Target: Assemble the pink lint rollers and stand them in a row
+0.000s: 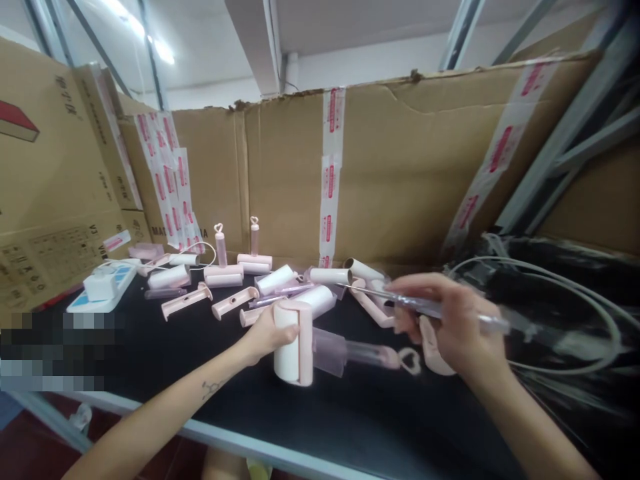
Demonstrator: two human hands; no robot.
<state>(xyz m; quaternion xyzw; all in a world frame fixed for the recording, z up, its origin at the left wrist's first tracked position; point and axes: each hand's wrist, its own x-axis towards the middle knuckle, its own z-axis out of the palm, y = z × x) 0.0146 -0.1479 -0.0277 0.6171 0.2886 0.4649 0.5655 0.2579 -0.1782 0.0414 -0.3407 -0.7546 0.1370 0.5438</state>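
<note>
At nine o'clock a white power strip (103,288) lies on the black table (350,427), with loose pink handles (186,301) and white rolls (276,279) spread toward twelve. At the centre, the left hand (267,333) is closed around the lint roller (293,343), which stands on end on the table. At three o'clock, the right hand (445,320) pinches a screwdriver (430,307), its tip pointing to nine. I think the tip could slip and scratch the roller, because the grip is far back.
</note>
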